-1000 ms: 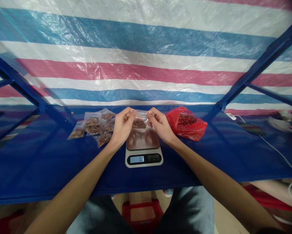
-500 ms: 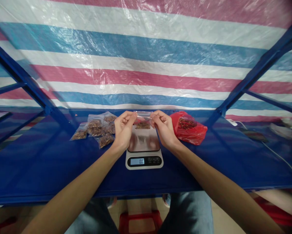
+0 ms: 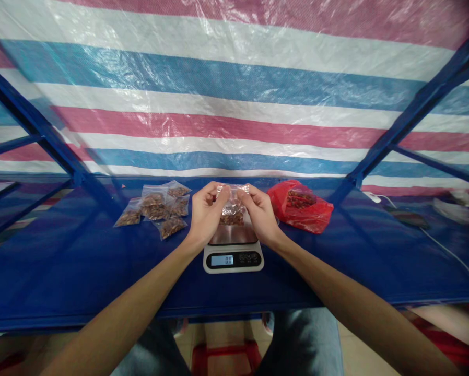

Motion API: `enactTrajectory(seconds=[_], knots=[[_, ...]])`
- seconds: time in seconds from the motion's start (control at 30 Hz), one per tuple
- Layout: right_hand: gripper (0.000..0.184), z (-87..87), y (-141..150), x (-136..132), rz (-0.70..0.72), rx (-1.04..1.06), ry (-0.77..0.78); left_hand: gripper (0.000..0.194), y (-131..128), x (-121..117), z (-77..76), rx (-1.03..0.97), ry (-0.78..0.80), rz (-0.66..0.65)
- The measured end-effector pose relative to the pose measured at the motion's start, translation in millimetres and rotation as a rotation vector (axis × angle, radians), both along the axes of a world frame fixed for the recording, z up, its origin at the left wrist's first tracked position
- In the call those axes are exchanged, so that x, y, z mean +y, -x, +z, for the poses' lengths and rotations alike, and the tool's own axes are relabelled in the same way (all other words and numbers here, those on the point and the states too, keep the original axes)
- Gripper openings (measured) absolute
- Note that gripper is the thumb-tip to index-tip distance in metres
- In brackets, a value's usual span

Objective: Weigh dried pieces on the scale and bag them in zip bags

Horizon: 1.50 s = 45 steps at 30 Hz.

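Between both hands hangs a small clear zip bag with brown dried pieces in its lower part. My left hand pinches its top edge on one side, and my right hand pinches the other side, thumbs close together. Below the bag is a white digital kitchen scale with a metal plate; its display reads 0.0. Several filled zip bags lie in a group left of my left hand. A red plastic bag, open at the top with brown pieces inside, sits right of my right hand.
All of this rests on a blue tabletop with blue metal posts at both sides. A striped plastic sheet hangs behind. At the right lie a white cable and a dark flat object. A red stool shows below.
My hands have drawn closer together along the bag's top, thumbs moving inward. The bag's upper part now looks crumpled, and its contents sit slightly lower in view.
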State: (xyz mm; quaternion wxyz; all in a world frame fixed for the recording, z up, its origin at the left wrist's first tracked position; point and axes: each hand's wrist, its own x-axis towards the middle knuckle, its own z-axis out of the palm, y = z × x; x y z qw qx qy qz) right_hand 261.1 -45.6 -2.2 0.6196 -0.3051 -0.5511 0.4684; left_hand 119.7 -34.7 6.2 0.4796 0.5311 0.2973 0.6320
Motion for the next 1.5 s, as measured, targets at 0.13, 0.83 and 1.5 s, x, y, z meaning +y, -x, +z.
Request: enactTrajectory(seconds=[0.13,0.83,1.5], knots=[[0.024,-0.2,-2,0,-0.017,0.043,0.009,0.031,-3,0,-1.7,0.035,-0.025,0.006],[0.037,20.0,-14,-3,0.057,-0.136,-0.032,0.031,-6,-6,2.3,0.046,-0.048,-0.007],[0.037,29.9,-18,-2,-0.021,-0.187,-0.101,0.021,5,-5,16.0,0.168,-0.241,0.06]])
